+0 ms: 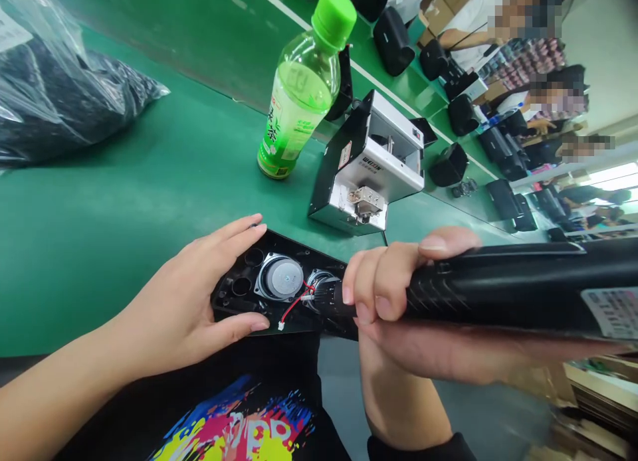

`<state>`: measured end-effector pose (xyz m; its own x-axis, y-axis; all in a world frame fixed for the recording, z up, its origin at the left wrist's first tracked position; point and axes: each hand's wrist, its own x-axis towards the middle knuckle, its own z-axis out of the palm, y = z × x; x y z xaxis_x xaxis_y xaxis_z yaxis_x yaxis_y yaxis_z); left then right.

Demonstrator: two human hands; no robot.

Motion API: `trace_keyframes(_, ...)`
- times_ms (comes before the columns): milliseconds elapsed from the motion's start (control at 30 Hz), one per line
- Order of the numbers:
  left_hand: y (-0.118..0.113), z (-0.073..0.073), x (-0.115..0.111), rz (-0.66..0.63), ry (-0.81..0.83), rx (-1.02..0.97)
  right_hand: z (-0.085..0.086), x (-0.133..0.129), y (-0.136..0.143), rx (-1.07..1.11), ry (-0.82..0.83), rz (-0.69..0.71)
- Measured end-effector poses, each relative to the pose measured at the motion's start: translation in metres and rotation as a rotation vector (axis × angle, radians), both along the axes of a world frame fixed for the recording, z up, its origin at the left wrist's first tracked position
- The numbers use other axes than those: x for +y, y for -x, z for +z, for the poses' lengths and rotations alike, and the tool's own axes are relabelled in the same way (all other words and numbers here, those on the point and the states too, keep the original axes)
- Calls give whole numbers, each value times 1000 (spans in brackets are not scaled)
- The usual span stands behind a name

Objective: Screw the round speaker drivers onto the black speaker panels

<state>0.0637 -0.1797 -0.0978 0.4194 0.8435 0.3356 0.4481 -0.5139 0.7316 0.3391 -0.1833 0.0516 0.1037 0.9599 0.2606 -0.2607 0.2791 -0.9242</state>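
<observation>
My left hand [204, 295] spans the left end of a black speaker panel [229, 301], thumb on the near edge and fingers on the far one. Two round speaker drivers sit in the panel: one silver driver [284, 277] in full view, the other partly covered. A red-and-black wire with a white connector [282, 326] lies across it. My right hand [389, 281] is wrapped around a black electric screwdriver [463, 288], its nose pointing down at the second driver. The screwdriver's tip is hidden from view.
Beyond the panel stand a silver-and-black screw feeder [369, 169] and a green-capped tea bottle [299, 95]. A clear plastic bag of dark parts [64, 109] lies at the left of the green table [164, 182]. Several black speaker housings [393, 42] and people line the far side.
</observation>
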Motion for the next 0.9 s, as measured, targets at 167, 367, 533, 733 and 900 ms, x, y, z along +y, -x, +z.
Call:
trace_keyframes(167,-1,7,-3,-22,25,0,8,6,5,3,83,-14)
trace_keyframes(367,0,3,-2,-29,23,-14,4,6,7,28,92,-9)
trace_keyframes(533,0,2,-1,-29,15,-17,1,6,5,34,71,-18)
trace_keyframes(733,-1,3,-2,-12,32,-12,-5,5,-4,33,54,96)
trace_keyframes(900,2,-1,0,-13,22,-23,-7,6,3,72,56,63)
